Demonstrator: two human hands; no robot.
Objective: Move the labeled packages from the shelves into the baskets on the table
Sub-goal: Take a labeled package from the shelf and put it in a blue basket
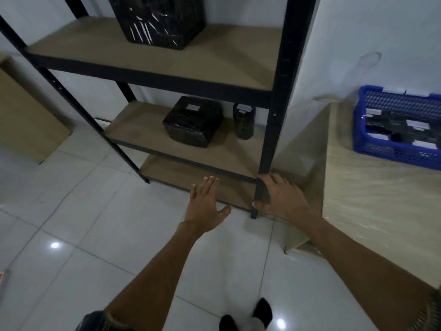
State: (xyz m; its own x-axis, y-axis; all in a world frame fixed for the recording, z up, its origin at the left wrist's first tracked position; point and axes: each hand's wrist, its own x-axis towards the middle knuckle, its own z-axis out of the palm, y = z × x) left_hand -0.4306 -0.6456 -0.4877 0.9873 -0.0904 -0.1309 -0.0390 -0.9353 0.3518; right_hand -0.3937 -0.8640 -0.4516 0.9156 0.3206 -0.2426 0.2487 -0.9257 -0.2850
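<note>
A black-wrapped box package (193,121) with a white label sits on the middle shelf (143,130) of a black metal rack. A slim upright labelled package (244,120) stands to its right. A large black-wrapped package (157,20) rests on the upper shelf. My left hand (207,204) is held flat with fingers spread, in front of the bare bottom shelf. My right hand (281,197) is curled around a small dark object (266,192) beside the rack's front right post; it looks like a small black package. A blue basket (393,154) on the table holds several black labelled packages.
The wooden table (372,199) stands right of the rack, against the white wall. A cardboard box (26,125) leans at the left. The rack's front right post (269,130) stands between the shelves and the table. White tiled floor lies below me, with my feet at the bottom.
</note>
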